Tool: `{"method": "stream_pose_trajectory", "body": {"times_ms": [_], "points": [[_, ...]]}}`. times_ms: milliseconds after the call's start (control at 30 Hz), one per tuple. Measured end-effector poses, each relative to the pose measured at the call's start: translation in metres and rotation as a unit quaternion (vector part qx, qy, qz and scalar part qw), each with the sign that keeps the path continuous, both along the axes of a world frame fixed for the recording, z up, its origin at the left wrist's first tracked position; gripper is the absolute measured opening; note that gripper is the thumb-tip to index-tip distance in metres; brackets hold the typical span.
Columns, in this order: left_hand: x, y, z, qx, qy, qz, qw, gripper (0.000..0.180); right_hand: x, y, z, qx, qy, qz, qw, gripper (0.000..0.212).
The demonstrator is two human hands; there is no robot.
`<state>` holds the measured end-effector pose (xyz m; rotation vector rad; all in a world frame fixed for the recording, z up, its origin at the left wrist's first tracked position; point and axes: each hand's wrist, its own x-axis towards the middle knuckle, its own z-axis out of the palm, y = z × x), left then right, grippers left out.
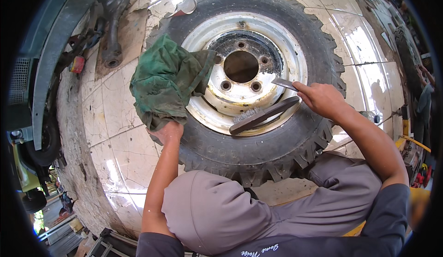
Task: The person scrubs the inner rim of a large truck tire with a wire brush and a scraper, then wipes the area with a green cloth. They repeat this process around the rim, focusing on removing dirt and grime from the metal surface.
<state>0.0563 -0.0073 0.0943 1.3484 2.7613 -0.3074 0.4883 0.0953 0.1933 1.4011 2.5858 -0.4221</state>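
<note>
A large black tyre with chunky tread lies flat on the floor in front of me. Its white-painted steel rim is worn and dirty, with a dark patch at the upper part of the centre disc. My left hand grips a crumpled green cloth, bunched over the rim's left side; its fingers are mostly covered. In my right hand is a flat metal scraper, its blade over the right side of the disc. A wire brush with a dark handle rests across the near part of the rim.
A heavy metal vehicle part lies on cardboard at the upper left, with a small red object nearby. Part of a vehicle stands along the left edge. A clear container lies right of the tyre on cracked tiles.
</note>
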Motion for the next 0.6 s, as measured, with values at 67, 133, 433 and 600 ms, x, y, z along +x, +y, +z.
{"method": "stream_pose_trajectory", "body": {"times_ms": [67,133,433,600], "points": [[0.0,0.001,0.001,0.003,-0.007,-0.001,1.0,0.087,0.0,-0.001,-0.002,-0.02,-0.018,-0.008,1.0,0.027],[0.0,0.001,-0.002,0.018,-0.027,0.01,0.999,0.087,0.001,-0.001,-0.005,-0.02,-0.021,-0.017,0.999,0.027],[-0.006,-0.001,-0.01,0.032,-0.026,0.003,0.999,0.087,0.005,0.002,-0.01,-0.021,-0.011,-0.036,0.999,0.032],[-0.005,-0.001,-0.008,0.03,-0.019,0.009,0.999,0.088,0.003,0.003,-0.006,-0.022,0.025,-0.004,0.999,0.032]]}}
